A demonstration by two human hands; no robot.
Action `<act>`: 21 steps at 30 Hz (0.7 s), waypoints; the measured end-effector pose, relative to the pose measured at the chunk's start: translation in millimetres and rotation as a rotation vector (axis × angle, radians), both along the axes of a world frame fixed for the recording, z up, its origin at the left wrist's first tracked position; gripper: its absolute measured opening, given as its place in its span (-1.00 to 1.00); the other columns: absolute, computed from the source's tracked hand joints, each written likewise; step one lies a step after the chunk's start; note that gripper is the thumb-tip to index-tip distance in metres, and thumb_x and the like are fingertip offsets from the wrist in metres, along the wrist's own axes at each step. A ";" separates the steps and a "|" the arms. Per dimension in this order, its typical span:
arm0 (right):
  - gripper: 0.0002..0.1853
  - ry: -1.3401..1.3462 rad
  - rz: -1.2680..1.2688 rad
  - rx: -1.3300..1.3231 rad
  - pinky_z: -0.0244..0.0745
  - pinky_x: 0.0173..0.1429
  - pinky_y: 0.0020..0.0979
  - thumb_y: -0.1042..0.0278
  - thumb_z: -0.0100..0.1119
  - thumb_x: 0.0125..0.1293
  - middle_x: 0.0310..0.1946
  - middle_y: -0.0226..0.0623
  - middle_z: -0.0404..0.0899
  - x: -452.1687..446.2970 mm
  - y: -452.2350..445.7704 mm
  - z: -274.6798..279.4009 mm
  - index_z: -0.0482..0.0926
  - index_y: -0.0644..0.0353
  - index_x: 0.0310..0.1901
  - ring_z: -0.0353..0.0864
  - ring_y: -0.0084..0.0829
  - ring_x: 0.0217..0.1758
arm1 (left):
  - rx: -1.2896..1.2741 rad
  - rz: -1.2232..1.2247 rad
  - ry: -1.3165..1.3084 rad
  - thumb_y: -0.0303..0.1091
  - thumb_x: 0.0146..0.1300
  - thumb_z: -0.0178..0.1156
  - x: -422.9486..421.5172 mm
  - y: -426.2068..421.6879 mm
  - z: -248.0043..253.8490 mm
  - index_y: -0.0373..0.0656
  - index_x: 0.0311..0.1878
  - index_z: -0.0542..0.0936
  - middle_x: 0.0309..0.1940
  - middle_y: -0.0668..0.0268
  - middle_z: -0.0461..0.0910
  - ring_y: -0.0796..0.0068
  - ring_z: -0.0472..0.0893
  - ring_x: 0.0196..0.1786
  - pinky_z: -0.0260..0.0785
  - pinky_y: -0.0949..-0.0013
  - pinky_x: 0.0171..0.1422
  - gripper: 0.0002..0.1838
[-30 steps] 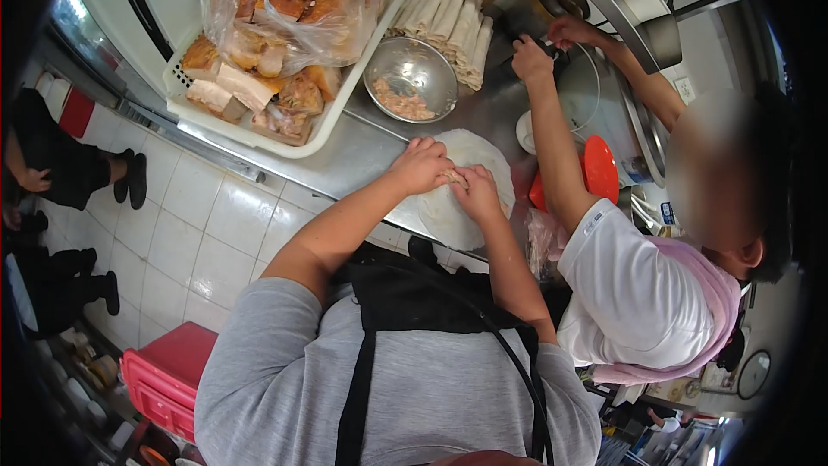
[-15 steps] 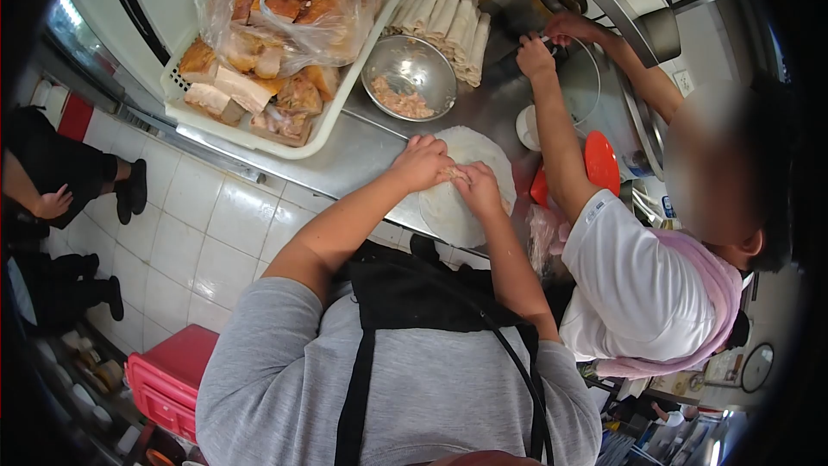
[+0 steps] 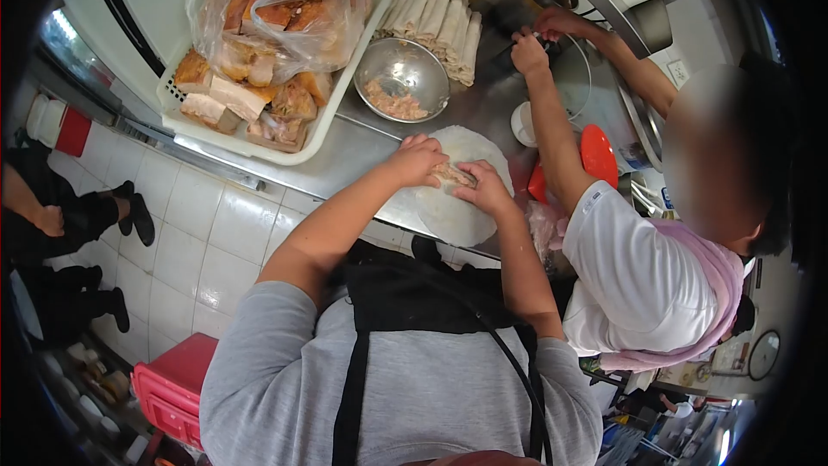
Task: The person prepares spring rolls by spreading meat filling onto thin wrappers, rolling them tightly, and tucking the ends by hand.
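Observation:
A round, thin white wrapper (image 3: 457, 223) lies flat on the metal counter in front of me. Across its middle runs a short strip of pinkish minced filling (image 3: 454, 174). My left hand (image 3: 418, 160) presses its curled fingers on the left end of that strip. At the right end, my right hand (image 3: 487, 189) has its fingers bent around the filling. Just beyond the wrapper stands a steel bowl (image 3: 423, 56) with more minced filling (image 3: 394, 102) in it. Behind the bowl is a stack of rolled white wrappers (image 3: 438, 17).
A white basket (image 3: 302, 154) of roasted meat pieces, some bagged, stands at the left. At my right, a co-worker's arms (image 3: 556, 112) reach across the counter near a white cup (image 3: 523, 124) and a red container (image 3: 598, 155). A red bin (image 3: 177, 380) stands on the floor.
My hands have moved slightly apart, and more of the filling strip shows between them. The co-worker's hands stay at about the same place.

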State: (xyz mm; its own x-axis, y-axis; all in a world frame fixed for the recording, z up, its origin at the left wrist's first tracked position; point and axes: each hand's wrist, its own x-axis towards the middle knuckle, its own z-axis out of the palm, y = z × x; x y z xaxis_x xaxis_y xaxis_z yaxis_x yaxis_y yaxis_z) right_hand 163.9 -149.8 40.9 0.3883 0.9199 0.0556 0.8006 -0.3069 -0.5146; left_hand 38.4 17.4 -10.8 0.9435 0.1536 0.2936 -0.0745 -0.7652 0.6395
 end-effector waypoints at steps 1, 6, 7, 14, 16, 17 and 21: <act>-0.70 0.036 0.002 -0.016 0.37 -0.01 -0.36 0.35 0.30 -0.01 -0.28 -0.23 0.51 2.6 -0.7 -1.4 0.59 0.21 -0.18 0.47 -0.27 -0.16 | -0.016 -0.017 0.020 -0.24 -0.09 0.33 1.0 1.3 0.1 0.08 -0.10 0.61 -0.15 0.41 0.44 0.32 0.32 0.04 0.07 0.25 0.19 -0.61; -0.61 0.069 0.004 -0.048 0.36 0.03 -0.37 0.27 0.35 -0.05 -0.24 -0.21 0.50 15.0 -1.3 -22.5 0.58 0.18 -0.13 0.46 -0.26 -0.10 | -0.030 -0.048 0.101 -0.24 -0.12 0.35 3.9 5.7 -0.1 0.07 -0.03 0.58 -0.13 0.39 0.44 0.31 0.31 0.06 0.09 0.24 0.19 -0.54; -0.60 0.061 -0.007 -0.049 0.36 0.03 -0.36 0.26 0.35 -0.06 -0.24 -0.21 0.51 12.8 -1.0 -19.9 0.58 0.18 -0.13 0.46 -0.26 -0.09 | -0.032 -0.044 0.091 -0.24 -0.11 0.35 3.5 5.2 -0.2 0.07 -0.03 0.58 -0.12 0.39 0.43 0.31 0.31 0.06 0.09 0.24 0.19 -0.54; -0.55 -0.092 -0.032 -0.127 0.30 0.07 -0.23 0.17 0.33 -0.10 -0.18 -0.24 0.50 -0.6 12.1 -15.9 0.58 0.06 -0.10 0.42 -0.20 -0.01 | -0.036 0.033 0.041 -0.27 -0.10 0.33 -0.1 0.0 0.5 0.04 -0.11 0.60 -0.12 0.40 0.40 0.30 0.29 0.05 0.11 0.24 0.17 -0.61; -0.57 -0.128 -0.027 -0.123 0.32 0.05 -0.24 0.20 0.32 -0.09 -0.20 -0.23 0.50 -6.3 17.0 -13.9 0.58 0.08 -0.10 0.43 -0.19 -0.04 | -0.047 0.050 0.048 -0.28 -0.10 0.32 0.1 -0.3 -0.3 0.05 -0.14 0.61 -0.14 0.39 0.40 0.30 0.29 0.04 0.11 0.24 0.17 -0.65; -0.59 -0.150 -0.021 -0.111 0.34 0.03 -0.25 0.23 0.31 -0.08 -0.23 -0.22 0.50 -8.4 17.8 -11.5 0.58 0.11 -0.12 0.44 -0.17 -0.07 | -0.050 0.057 0.045 -0.28 -0.09 0.32 0.4 -0.7 -0.7 0.05 -0.16 0.61 -0.16 0.39 0.39 0.30 0.29 0.04 0.12 0.24 0.17 -0.67; -0.62 -0.179 -0.018 -0.056 0.37 -0.01 -0.26 0.24 0.30 -0.07 -0.26 -0.21 0.50 -13.2 21.2 -14.6 0.60 0.12 -0.14 0.46 -0.17 -0.12 | -0.066 0.068 0.036 -0.29 -0.07 0.30 0.8 -1.1 -0.4 0.06 -0.21 0.62 -0.17 0.39 0.39 0.30 0.29 0.02 0.13 0.24 0.16 -0.73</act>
